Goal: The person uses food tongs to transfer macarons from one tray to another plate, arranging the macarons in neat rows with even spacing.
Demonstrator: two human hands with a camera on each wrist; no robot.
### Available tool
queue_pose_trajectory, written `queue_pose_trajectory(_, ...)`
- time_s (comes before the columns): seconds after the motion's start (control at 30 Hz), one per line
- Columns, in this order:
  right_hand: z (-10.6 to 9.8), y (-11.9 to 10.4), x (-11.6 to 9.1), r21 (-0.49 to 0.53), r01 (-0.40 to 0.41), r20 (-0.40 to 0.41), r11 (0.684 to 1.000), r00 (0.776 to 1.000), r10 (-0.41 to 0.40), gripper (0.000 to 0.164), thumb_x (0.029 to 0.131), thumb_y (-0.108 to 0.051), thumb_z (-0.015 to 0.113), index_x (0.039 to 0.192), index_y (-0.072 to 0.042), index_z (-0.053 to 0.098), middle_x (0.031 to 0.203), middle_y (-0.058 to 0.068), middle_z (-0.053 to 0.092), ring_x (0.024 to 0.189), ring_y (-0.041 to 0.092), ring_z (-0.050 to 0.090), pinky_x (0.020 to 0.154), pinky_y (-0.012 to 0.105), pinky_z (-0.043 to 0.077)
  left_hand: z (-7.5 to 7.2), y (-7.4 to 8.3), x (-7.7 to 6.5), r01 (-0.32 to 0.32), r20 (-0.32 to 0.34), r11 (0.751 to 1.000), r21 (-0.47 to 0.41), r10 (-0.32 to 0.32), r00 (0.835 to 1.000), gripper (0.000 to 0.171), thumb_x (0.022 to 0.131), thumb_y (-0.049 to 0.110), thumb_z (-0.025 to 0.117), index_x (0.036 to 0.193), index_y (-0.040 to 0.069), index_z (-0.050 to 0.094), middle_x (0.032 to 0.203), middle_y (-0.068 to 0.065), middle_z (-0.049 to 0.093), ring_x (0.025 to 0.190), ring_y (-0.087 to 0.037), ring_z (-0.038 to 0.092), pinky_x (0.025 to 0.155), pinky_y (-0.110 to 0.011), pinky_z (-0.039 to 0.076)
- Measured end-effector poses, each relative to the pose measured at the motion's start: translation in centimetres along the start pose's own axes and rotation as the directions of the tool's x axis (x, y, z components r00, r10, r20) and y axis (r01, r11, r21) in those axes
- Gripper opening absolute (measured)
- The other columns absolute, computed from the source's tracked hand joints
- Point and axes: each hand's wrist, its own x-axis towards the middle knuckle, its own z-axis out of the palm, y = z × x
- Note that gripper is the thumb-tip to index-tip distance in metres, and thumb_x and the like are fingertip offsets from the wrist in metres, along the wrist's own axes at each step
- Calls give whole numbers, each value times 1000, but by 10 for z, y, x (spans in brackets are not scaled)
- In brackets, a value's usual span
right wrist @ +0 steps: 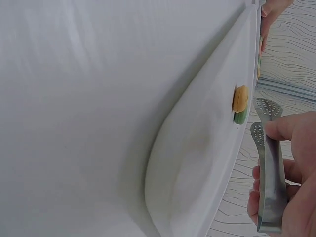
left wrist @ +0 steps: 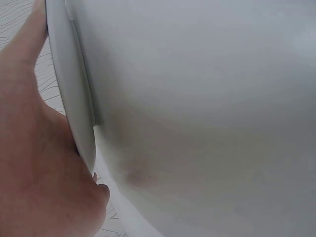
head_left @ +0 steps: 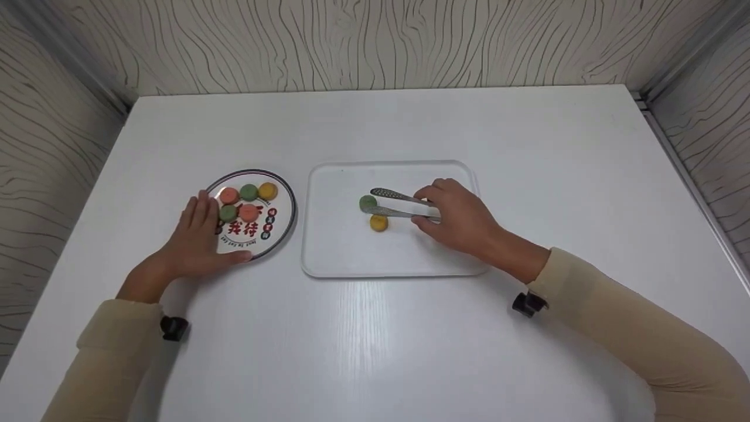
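Note:
My right hand [head_left: 460, 214] grips metal tongs [head_left: 404, 214] with perforated tips, as the right wrist view also shows. The tongs' tips stand apart above the white tray, with nothing between them that I can make out. Below them a green macaron [head_left: 367, 201] and a yellow macaron [head_left: 379, 223] lie side by side; one tip partly covers the green one. My left hand [head_left: 196, 240] rests along the left rim of a round plate [head_left: 284, 231], its fingers straight and its thumb at the lower rim. Pink, green and yellow macarons [head_left: 249, 213] lie on the plate's upper half.
The rectangular white tray [head_left: 340, 255] lies on a white table [head_left: 375, 340], a little right of the plate. Wood-patterned panels [head_left: 375, 47] stand behind the table and at both sides. Both sleeves carry a small black device near the wrist.

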Motion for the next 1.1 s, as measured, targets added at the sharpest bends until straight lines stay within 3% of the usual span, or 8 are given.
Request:
queue_pose_trajectory(0.57, -7, 18, -6, 0, -68, -12, 998, 998, 68, 36, 91, -23, 77, 120, -3, 70, 103, 12, 65, 93, 25, 57, 80, 41, 51, 0, 0, -1, 3, -3, 1000, -17, -3, 1000, 130, 86, 70, 63, 154, -16, -6, 162, -32, -22, 149, -50, -20, 120, -65, 1)
queue_pose_trajectory(1.1, -9, 35, -4, 2, -98, -36, 995, 995, 98, 33, 92, -22, 76, 118, -2, 71, 101, 13, 65, 97, 27, 56, 81, 43, 50, 2, -2, 1, 4, -10, 1000, -6, -4, 1000, 130, 86, 71, 63, 154, -16, -5, 162, -32, -21, 149, -51, -19, 120, -65, 2)
